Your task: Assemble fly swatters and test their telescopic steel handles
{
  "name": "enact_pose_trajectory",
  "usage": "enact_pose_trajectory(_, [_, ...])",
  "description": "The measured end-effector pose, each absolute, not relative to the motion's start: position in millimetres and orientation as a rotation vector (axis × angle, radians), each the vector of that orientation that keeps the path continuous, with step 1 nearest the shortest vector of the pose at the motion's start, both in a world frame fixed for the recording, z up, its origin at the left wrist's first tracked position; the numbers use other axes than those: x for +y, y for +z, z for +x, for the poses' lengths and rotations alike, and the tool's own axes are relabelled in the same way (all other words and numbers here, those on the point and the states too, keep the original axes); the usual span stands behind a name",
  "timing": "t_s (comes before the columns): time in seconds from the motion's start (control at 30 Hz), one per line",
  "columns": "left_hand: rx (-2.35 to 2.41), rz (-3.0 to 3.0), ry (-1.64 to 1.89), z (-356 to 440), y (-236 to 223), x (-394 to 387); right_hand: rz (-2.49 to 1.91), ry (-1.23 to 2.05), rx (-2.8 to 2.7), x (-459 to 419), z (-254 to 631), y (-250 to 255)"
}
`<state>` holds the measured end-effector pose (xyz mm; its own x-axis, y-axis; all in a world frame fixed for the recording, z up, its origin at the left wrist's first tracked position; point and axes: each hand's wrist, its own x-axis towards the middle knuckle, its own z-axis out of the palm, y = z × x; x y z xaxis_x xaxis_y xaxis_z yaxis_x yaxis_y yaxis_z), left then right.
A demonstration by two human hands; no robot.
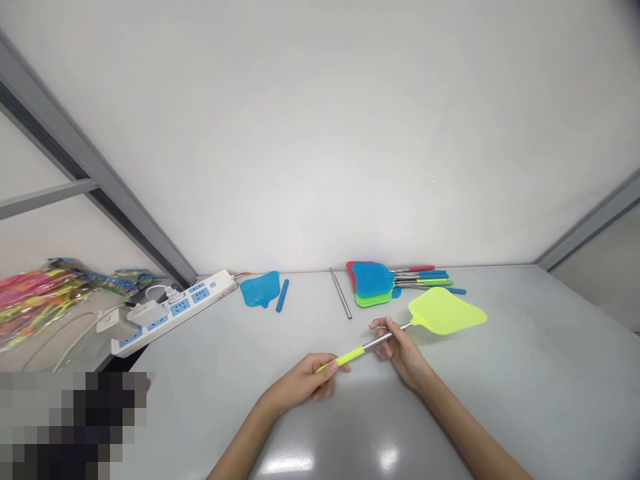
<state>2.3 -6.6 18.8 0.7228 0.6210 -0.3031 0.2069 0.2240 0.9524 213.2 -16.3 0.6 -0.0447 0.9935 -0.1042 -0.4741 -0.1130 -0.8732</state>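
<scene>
A yellow-green fly swatter (pixel 447 312) is held above the table, its perforated head pointing right. My left hand (pixel 316 379) is closed around its yellow-green grip. Nearer the head, my right hand (pixel 397 347) has its thumb and fingers on the metal rod. Beyond my hands lies a loose metal rod (pixel 341 293). Left of it are a separate blue grip (pixel 283 296) and a detached blue swatter head (pixel 261 289). A stack of fly swatters (pixel 373 280) with blue, green and red heads lies by the wall, handles to the right.
A white power strip (pixel 175 313) with plugs and cables runs along the table's left edge. Past it are plastic bags (pixel 43 293) of colourful items. Grey frame bars (pixel 93 150) and a white wall (pixel 320 133) bound the grey table (pixel 530 373).
</scene>
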Motion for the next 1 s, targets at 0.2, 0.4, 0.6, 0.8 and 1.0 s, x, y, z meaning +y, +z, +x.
enact_pose_trajectory(0.2, [0.695,1.310,0.287,8.1,15.0,-12.9,-0.853,1.613,-0.841,-8.6,208.1,18.2])
enact_pose_trajectory(0.4, [0.649,1.297,0.294,7.1,14.8,-14.0,-0.798,1.701,-0.912,12.2,199.7,29.1])
enact_pose_trajectory(0.6, [0.633,1.284,0.320,4.3,9.8,-13.5,-0.637,1.658,-0.678,47.9,201.9,39.2])
enact_pose_trajectory(0.8, [0.651,1.174,0.435,8.3,5.5,-11.7,-0.600,1.576,-0.603,70.5,194.3,38.7])
enact_pose_trajectory(1.0, [0.724,1.072,0.499,13.2,1.4,-10.8,-0.601,1.534,-0.580,67.4,179.1,32.3])
